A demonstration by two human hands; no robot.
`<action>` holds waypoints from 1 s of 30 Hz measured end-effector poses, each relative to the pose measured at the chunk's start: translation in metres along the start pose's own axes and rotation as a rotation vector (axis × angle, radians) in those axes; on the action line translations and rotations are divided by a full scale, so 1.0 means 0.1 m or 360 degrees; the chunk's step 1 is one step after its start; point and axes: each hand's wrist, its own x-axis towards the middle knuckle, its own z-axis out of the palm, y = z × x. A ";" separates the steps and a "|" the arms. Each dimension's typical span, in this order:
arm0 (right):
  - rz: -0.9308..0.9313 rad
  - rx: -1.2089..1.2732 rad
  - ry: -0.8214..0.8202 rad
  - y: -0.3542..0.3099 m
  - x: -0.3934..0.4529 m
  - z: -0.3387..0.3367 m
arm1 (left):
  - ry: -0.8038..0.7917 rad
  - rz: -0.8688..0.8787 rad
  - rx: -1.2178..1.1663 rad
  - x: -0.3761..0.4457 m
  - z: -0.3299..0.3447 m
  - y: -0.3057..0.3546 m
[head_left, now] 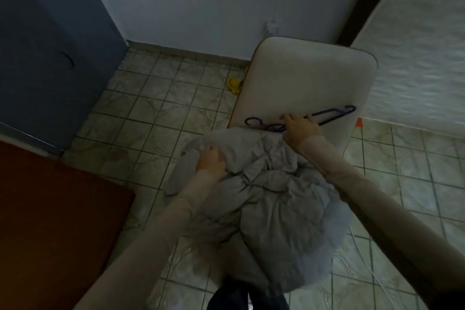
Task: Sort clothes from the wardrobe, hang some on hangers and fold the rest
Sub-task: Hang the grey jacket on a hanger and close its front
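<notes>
At the near edge, both sleeved arms reach forward over a crumpled grey garment (271, 191), which lies heaped on the near end of a pale padded worktop (309, 78) and spills over its edge at 6 o'clock. The left hand (210, 160) sits at about 9 o'clock on the heap, fingers curled down into the cloth and gripping a fold of it near the garment's left edge, where a strip of fabric hangs down.

A little farther on, the right hand (300, 124) rests at the far rim of the heap, at roughly 1 o'clock from the left hand. Its fingers (286, 117) lie stretched forward and fairly straight, tips on or just over the purple hangers (329, 118); whether they have closed round a hanger cannot be told, since the palm hides the part beneath it.

The hangers are what the coming move likely turns on. They lie flat on the pad, just beyond the garment, with their long axis running from about 8 o'clock to 2 o'clock, one hook curling at the left end and another at the far right. The right hand crosses them near their middle, so it is plainly the nearer hand; the left is well apart from them, busy with the cloth.

Beyond, the pad runs on bare to the wall at 12 o'clock.
</notes>
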 end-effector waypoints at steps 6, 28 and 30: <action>0.0049 -0.0185 -0.0096 0.08 0.50 0.26 | -0.0046 0.0119 0.0234 0.62 0.02 0.02; 0.0305 0.0136 -0.0271 0.11 0.18 -0.24 | 0.0007 0.0175 0.0321 -0.07 -0.40 0.29; 0.0324 0.0183 -0.0259 0.11 0.09 -0.44 | 0.0074 0.0178 0.0247 -0.26 -0.64 0.41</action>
